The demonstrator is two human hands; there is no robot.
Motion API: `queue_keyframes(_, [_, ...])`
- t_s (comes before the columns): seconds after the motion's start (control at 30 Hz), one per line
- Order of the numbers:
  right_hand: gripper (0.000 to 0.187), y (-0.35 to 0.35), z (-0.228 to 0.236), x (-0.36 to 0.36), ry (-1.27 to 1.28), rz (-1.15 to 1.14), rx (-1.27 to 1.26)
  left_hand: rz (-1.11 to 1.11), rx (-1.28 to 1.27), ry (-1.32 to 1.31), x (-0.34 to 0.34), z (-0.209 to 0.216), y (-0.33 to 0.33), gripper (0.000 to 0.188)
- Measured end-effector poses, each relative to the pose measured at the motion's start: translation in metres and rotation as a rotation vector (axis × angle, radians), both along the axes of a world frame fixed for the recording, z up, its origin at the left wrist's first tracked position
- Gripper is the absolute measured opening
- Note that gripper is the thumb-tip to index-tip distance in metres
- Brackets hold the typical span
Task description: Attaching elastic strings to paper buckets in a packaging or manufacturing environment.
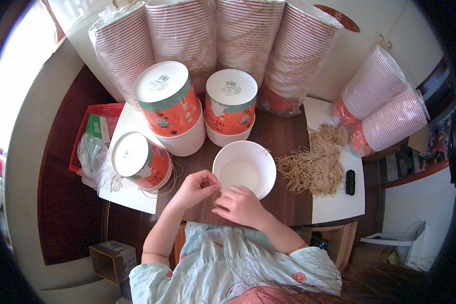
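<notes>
A white paper bucket [236,174] is sitting mouth up near the front of the dark brown worktop [289,205], its pale inner bottom showing and a bit of twine poking out at its far right rim. The left hand [197,189] and right hand [242,206] are working at its near rim. The left fingers are drawing close together and the right fingers are curling inward, a thin strand of twine [216,199] showing between them; whether either set is clamping on it, I cannot tell. Behind the bucket, two upside-down stacks of orange-and-green printed buckets [170,114] are standing side by side; a shorter stack [148,161] is standing to the left, loose twine lying around its base. Tall plastic-wrapped bucket stacks [182,38] are lining the back, and two more are sitting at far right. A red basket [75,158] at left is holding a clear plastic bag. A tangled twine heap [316,162] is filling the right, beside a small black object [350,182]. Bare brown surface is running between bucket and heap, and the worktop's near edge is lying close to the person's body.
</notes>
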State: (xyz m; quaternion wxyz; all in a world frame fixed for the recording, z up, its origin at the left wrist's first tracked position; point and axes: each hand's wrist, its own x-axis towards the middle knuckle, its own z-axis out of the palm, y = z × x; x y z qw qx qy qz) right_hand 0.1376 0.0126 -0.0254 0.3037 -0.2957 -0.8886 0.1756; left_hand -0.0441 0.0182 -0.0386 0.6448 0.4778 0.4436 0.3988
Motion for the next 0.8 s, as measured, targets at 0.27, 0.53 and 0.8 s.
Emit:
queue_keyframes(0.27, [0.033, 0.031, 0.001, 0.003, 0.084, 0.018, -0.282, -0.023, 0.19, 0.256, -0.001, 0.005, -0.005, 0.012])
queue_keyframes(0.53, [0.024, 0.031, -0.009, -0.004, 0.096, -0.027, -0.191, 0.006, 0.077, 0.052, -0.005, -0.005, -0.004, 0.017])
queue_keyframes(0.8, [0.02, 0.03, -0.007, -0.004, 0.186, -0.116, -0.283, 0.308, 0.182, 0.255, 0.002, -0.022, -0.026, 0.013])
